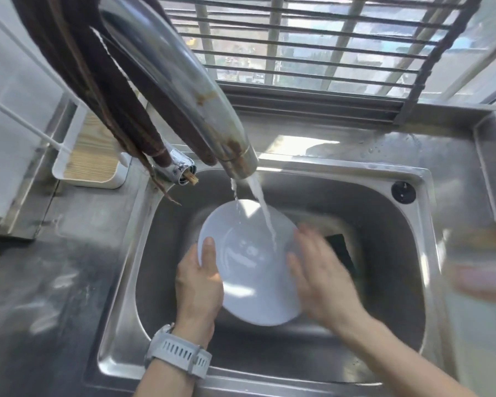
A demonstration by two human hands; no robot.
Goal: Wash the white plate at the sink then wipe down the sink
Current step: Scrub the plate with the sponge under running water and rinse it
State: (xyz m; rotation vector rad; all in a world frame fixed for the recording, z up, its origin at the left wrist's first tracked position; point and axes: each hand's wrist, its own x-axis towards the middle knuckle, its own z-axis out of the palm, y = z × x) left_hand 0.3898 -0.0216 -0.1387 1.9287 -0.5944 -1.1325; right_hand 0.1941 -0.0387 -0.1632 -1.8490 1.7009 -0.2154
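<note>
White plate [251, 270] is held over the middle of the sink [407, 285], tilted, face up toward the camera, under the running water [265, 213] from the faucet [184, 90]. The stream lands on the plate's far right part.

Left hand [199, 285] grips the plate's left rim: thumb [208, 253] lies on the face, the other fingers are hidden behind it. A watch [181, 353] is on that wrist. Right hand [321, 276] is blurred, fingers spread and fairly straight, flat against the right edge of the plate; it looks like rubbing, not gripping. No sponge visible in it.

A dark item [341, 250] lies in the basin just right of the plate, behind the right hand; probably a sponge or cloth, can't tell. A white tray [92, 156] sits on the surface at far left. A window grille [312, 44] is at the far side.

Handling, as a judgement: the plate is rigid, light, likely ceramic or melamine, so chip risk against the steel basin if dropped. Wet and glossy means slippery. Best hold is a rim pinch, thumb on the face and fingers under, as the left hand has now; keep it low over the basin. Step in hand is the rinse or rub of the plate; the sink wipe is not yet begun.
</note>
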